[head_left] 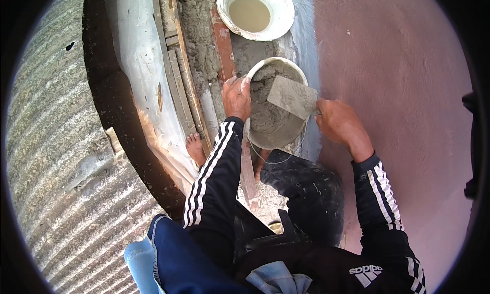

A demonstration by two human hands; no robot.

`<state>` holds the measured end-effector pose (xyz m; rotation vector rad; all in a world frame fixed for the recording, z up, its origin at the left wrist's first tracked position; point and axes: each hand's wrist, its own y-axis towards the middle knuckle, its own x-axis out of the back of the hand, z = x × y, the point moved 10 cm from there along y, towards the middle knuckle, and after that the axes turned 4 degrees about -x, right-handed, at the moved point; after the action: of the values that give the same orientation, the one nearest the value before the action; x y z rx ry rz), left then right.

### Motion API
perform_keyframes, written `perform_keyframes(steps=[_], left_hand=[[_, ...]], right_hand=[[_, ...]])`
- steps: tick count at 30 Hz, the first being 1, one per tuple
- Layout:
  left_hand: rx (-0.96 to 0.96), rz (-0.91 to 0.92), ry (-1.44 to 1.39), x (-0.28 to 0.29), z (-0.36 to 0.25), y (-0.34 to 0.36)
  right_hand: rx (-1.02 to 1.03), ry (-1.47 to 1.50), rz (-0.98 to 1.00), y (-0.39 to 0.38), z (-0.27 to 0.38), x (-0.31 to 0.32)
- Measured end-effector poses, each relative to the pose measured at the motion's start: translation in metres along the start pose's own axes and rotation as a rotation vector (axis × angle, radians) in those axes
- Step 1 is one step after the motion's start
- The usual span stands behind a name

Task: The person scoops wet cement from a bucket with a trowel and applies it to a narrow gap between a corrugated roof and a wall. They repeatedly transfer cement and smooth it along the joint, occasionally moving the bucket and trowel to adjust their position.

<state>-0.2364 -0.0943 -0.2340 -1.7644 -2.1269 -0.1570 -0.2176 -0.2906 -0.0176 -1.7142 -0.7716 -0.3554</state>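
Observation:
A white bucket (296, 68) of wet grey mortar (273, 123) stands in front of me, its thin wire handle hanging down on the near side. My left hand (237, 98) grips its left rim, fingers over the edge. In my right hand (343, 121) is a trowel (292, 97), its flat, mortar-coated blade held over the right part of the bucket's mouth and pointing left. The fist hides the trowel's handle. Whether the blade touches the mortar, I cannot tell.
Beyond the bucket is a white basin (284, 10) of murky water (249, 14). A reddish painted wall (388, 64) rises on the right. To the left run narrow wooden boards (179, 87), whitish plastic sheeting (148, 74) and corrugated roofing (56, 140). My bare feet flank a reddish beam (223, 41).

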Motion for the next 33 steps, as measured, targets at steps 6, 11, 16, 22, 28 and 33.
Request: perform_keyframes(steps=[6, 11, 16, 22, 28, 33], left_hand=[[0.132, 0.016, -0.122, -0.004, 0.011, -0.007], [0.146, -0.001, -0.100, -0.001, 0.009, -0.010], [0.100, -0.022, -0.141, -0.001, 0.004, -0.008], [0.114, -0.011, -0.186, -0.003, 0.006, -0.007], [0.087, -0.040, -0.164, -0.003, 0.012, -0.006], [0.070, -0.004, -0.158, -0.009, 0.019, -0.006]], right_hand=[[0.130, -0.268, 0.181, 0.059, 0.034, -0.138], [0.121, 0.172, 0.229, 0.059, 0.062, -0.235], [-0.198, 1.238, 0.463, 0.084, 0.078, -0.288], [-0.087, 1.052, 0.069, 0.090, 0.092, -0.264], [-0.055, 1.047, -0.124, 0.072, 0.087, -0.232], [-0.083, 1.021, -0.229, 0.057, 0.072, -0.230]])
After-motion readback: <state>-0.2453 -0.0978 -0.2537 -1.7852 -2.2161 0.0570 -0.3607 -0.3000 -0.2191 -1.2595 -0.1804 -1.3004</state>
